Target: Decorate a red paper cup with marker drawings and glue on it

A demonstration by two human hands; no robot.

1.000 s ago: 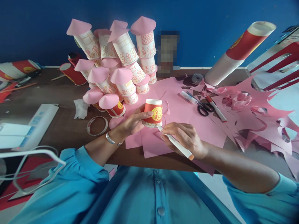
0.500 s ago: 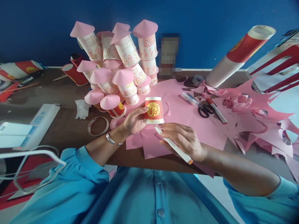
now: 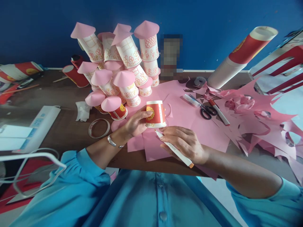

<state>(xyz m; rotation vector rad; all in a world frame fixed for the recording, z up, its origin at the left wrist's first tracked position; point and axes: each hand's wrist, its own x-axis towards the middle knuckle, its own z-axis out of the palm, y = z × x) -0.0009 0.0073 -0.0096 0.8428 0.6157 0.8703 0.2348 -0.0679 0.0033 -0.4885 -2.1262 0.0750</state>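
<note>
An upside-down red and white paper cup (image 3: 156, 114) with a gold emblem is held by my left hand (image 3: 137, 121), whose thumb presses on its side. In my right hand (image 3: 184, 143) lies a white marker (image 3: 177, 152) with an orange end, its tip pointing up at the cup's lower rim. The right fingers are close to that rim; whether they touch it I cannot tell. Pink paper sheets (image 3: 156, 151) lie underneath both hands. Just left of the cup stands a red cup (image 3: 118, 113) topped with a pink paper cone (image 3: 111, 103).
Several decorated cup towers (image 3: 129, 52) with pink cone roofs stand at the back. To the right are black scissors (image 3: 208, 112), a red-capped marker (image 3: 219, 112), pink scraps (image 3: 262, 121) and a tall cup stack (image 3: 239, 60). A tape roll (image 3: 99, 128) lies left.
My left hand has turned the cup, so the gold emblem has moved left and a white printed strip shows. The marker tip has shifted slightly left and down.
</note>
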